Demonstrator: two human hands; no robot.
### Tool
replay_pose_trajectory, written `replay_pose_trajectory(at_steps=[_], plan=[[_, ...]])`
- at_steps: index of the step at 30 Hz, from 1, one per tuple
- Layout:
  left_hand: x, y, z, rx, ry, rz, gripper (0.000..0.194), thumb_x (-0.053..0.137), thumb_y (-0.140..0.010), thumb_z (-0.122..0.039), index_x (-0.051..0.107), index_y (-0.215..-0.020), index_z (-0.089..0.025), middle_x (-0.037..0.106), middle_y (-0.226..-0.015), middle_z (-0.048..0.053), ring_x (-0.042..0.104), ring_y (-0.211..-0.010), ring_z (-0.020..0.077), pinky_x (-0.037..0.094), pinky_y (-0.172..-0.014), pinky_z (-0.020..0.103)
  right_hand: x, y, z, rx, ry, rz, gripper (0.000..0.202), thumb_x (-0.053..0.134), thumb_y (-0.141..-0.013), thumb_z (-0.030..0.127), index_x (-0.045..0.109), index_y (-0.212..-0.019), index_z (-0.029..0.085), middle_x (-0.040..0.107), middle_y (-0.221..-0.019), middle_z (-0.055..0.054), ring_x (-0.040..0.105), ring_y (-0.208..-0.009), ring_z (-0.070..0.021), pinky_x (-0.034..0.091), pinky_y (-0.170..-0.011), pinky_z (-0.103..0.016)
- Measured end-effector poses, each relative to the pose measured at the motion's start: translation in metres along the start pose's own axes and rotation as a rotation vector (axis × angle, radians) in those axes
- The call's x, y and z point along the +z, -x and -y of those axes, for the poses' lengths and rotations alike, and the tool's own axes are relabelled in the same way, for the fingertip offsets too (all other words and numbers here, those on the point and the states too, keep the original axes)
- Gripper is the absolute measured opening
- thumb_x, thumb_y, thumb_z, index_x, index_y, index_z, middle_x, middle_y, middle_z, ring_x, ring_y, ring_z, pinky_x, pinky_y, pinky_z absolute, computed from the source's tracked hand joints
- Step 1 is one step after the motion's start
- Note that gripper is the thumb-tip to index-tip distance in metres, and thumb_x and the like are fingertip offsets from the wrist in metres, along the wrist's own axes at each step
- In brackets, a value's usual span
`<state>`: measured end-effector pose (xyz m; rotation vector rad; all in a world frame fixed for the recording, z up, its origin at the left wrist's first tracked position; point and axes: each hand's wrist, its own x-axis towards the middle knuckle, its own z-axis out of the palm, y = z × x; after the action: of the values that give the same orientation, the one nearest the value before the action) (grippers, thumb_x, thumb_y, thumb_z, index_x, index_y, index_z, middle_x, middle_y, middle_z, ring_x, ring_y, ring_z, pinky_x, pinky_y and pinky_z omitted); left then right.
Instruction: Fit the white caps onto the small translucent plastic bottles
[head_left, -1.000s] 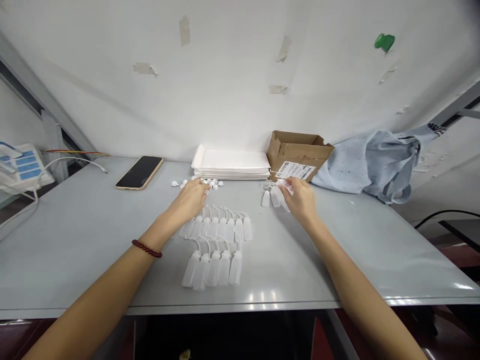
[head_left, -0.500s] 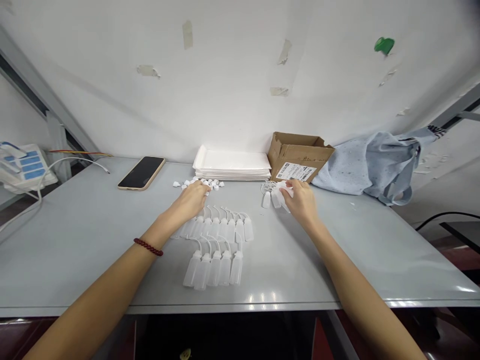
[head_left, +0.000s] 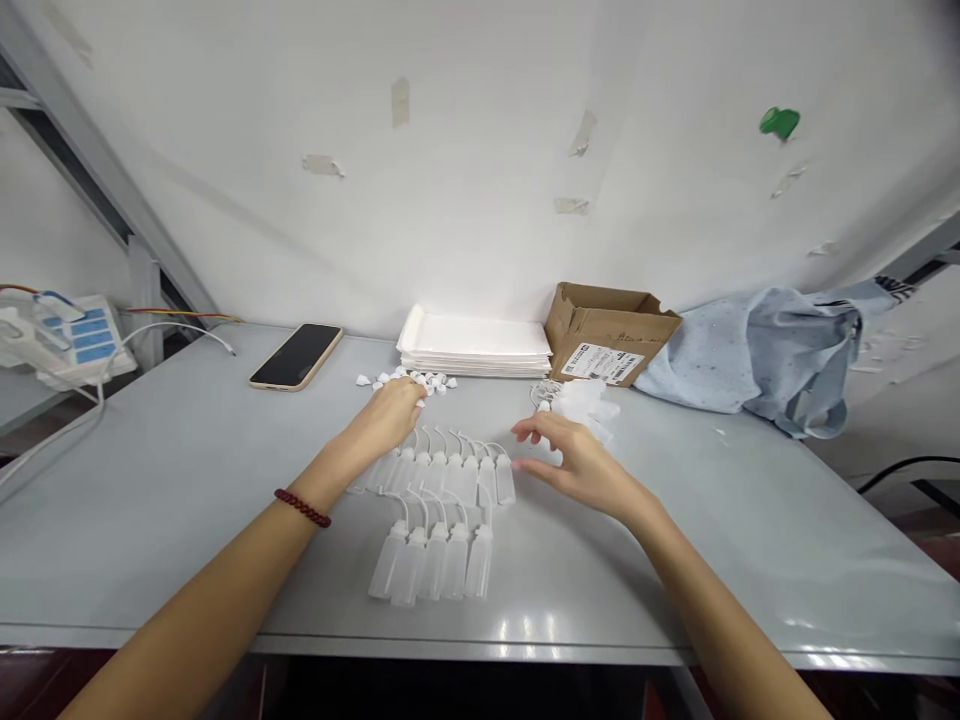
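Note:
My left hand (head_left: 388, 412) is at the near edge of a pile of small white caps (head_left: 435, 382). Its fingers are bent together, with one white cap (head_left: 420, 403) showing at the fingertips. Just in front of that wrist lie two rows of clear plastic squeeze bottles with thin bent tubes: a far row (head_left: 471, 480) and a near row (head_left: 435, 568). My right hand (head_left: 566, 455) is spread, thumb apart from the fingers and nothing between them, close to the right end of the far row. Behind it is a heap of more clear bottles (head_left: 589, 405).
White padded envelopes (head_left: 476, 345) are stacked against the wall, beside an open cardboard box (head_left: 615, 335). A light blue cloth bag (head_left: 739, 350) is at the right. A phone (head_left: 296, 357) and a white cable (head_left: 172, 328) lie at the left of the grey table (head_left: 187, 520).
My right hand has left the bottle heap, coming nearer and leftward with its fingers opening. My left hand stays at the caps. The view has tilted slightly up.

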<state>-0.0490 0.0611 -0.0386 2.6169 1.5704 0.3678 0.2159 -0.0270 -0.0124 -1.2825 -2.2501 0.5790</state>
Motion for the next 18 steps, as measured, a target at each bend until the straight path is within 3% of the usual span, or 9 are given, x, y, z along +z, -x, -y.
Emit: replay_pose_trajectory(at_steps=[7,18], plan=[[0.0049,-0.0008,0.0035,0.004,-0.009,-0.001,0.03,0.042,-0.079,-0.013,0.067,-0.096,-0.015,0.067,-0.099,0.013,0.061,-0.094,0.0265,0.046,-0.082,0.036,-0.0036,0.0036,0.0068,0.12,-0.014,0.291,0.064,0.067,-0.07,0.056,0.048,-0.123,0.026,0.053,-0.106,-0.007,0.054,-0.094,-0.023,0.046,-0.079,-0.038],[0.0036,-0.0006,0.0028,0.007,-0.003,0.004,0.027,0.043,-0.081,-0.015,0.067,-0.095,-0.015,0.067,-0.099,0.013,0.061,-0.096,0.0264,0.046,-0.082,0.034,0.004,0.0009,0.011,0.163,0.022,0.371,0.072,0.07,-0.067,0.055,0.044,-0.125,0.021,0.052,-0.104,-0.008,0.054,-0.09,-0.0231,0.045,-0.075,-0.036]])
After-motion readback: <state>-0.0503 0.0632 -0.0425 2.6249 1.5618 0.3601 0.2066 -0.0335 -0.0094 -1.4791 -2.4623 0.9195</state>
